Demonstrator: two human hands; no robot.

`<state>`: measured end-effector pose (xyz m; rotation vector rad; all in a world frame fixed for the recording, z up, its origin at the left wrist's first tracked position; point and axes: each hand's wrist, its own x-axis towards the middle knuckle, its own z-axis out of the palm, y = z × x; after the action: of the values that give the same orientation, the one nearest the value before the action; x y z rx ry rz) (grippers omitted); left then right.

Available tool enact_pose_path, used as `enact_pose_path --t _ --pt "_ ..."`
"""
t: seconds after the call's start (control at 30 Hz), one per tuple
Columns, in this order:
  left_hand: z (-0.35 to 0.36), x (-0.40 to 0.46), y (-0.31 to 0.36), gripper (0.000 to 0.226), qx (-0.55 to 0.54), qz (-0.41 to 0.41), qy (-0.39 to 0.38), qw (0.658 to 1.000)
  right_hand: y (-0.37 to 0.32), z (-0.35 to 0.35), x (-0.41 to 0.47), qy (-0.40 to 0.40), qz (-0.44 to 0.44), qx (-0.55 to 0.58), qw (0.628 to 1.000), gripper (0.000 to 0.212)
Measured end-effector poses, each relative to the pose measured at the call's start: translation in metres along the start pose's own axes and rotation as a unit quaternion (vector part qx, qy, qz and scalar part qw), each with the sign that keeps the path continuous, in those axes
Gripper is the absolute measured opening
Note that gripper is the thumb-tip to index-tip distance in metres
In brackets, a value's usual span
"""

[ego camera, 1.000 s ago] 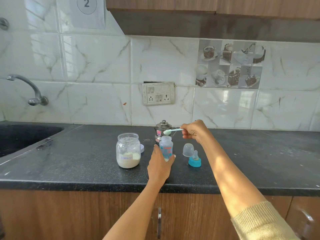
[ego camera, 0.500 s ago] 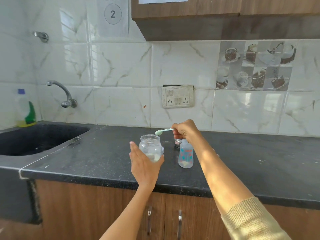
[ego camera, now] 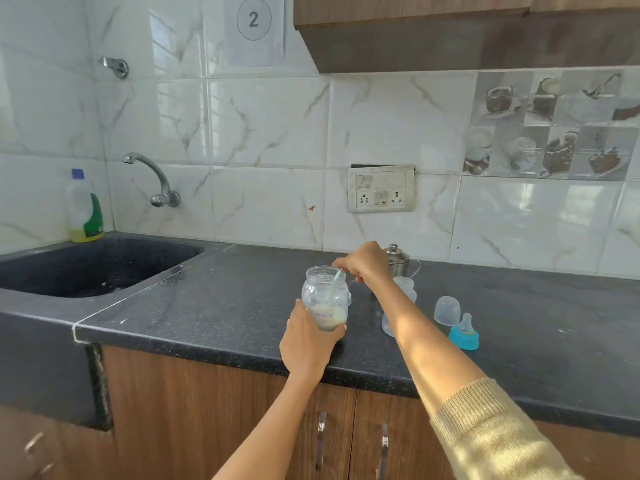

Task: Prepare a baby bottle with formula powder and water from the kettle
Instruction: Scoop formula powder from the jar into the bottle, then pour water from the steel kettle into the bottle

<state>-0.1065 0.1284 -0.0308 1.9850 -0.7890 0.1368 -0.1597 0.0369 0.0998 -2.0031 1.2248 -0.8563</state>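
Note:
A clear glass formula jar [ego camera: 325, 292] with white powder at its bottom stands on the dark counter [ego camera: 242, 306]. My left hand [ego camera: 306, 341] grips its lower part. My right hand [ego camera: 363, 263] holds a pale green spoon [ego camera: 335, 278] that dips down into the open jar. The baby bottle [ego camera: 405, 289] stands just right of the jar, mostly hidden behind my right forearm. A small steel kettle [ego camera: 398, 261] sits behind it. The clear bottle cap [ego camera: 447, 310] and the blue nipple ring [ego camera: 464, 334] lie to the right.
A dark sink [ego camera: 93, 268] with a wall tap [ego camera: 152, 178] lies at the left, a green dish-soap bottle [ego camera: 85, 209] at its corner. A wall socket [ego camera: 381, 188] is behind the kettle. Wooden cabinet doors [ego camera: 242, 427] run under the counter's front edge.
My left hand moved from the baby bottle to the jar and closed on it. My right hand carried the spoon from over the bottle and lowered it into the jar. The view shifted left.

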Motion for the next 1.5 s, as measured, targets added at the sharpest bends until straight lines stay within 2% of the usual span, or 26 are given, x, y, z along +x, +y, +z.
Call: enact_pose_path --t 0.13,0.37,0.43,0.53,0.67,0.73,1.0,1.1,1.2,1.33,1.4,1.5 --pt "-0.001 -0.001 0.0 0.072 -0.004 0.0 0.0 1.0 0.005 0.009 -0.002 0.001 -0.014 -0.003 1.0 0.035" --pt "-0.001 -0.002 0.001 0.072 0.0 0.004 -0.002 1.0 0.008 0.001 -0.004 0.009 -0.022 0.026 0.999 0.029" --pt "-0.001 -0.001 0.0 0.08 0.002 0.001 -0.004 1.0 0.011 -0.009 -0.004 0.02 -0.019 0.033 0.999 0.03" --pt "-0.003 -0.005 0.005 0.105 -0.004 0.0 0.022 1.0 0.02 -0.032 -0.005 0.047 -0.014 0.043 0.998 0.029" --pt "-0.001 -0.026 0.027 0.109 0.004 0.077 0.093 0.993 0.034 -0.064 -0.001 0.089 0.001 0.061 0.994 0.025" --pt "0.003 -0.034 0.041 0.11 -0.01 0.107 0.094 0.99 0.042 -0.079 -0.001 0.103 0.008 0.074 0.992 0.028" --pt "0.026 -0.044 0.081 0.111 -0.066 0.154 -0.004 0.986 0.071 -0.112 0.0 0.125 0.043 0.088 0.987 0.027" --pt "0.031 -0.04 0.089 0.113 -0.083 0.157 -0.077 0.981 0.08 -0.113 0.007 0.122 0.048 0.093 0.987 0.028" --pt "0.039 -0.036 0.091 0.115 -0.107 0.121 -0.153 0.975 0.088 -0.109 0.018 0.113 0.056 0.109 0.986 0.035" --pt "0.052 -0.026 0.088 0.115 -0.124 0.049 -0.215 0.967 0.097 -0.099 0.04 0.098 0.057 0.116 0.987 0.047" --pt "0.057 -0.02 0.087 0.108 -0.128 0.036 -0.237 0.962 0.102 -0.093 0.054 0.089 0.058 0.111 0.988 0.051" --pt "0.064 -0.013 0.085 0.081 -0.132 0.038 -0.252 0.958 0.109 -0.084 0.077 0.086 0.068 0.113 0.987 0.056"
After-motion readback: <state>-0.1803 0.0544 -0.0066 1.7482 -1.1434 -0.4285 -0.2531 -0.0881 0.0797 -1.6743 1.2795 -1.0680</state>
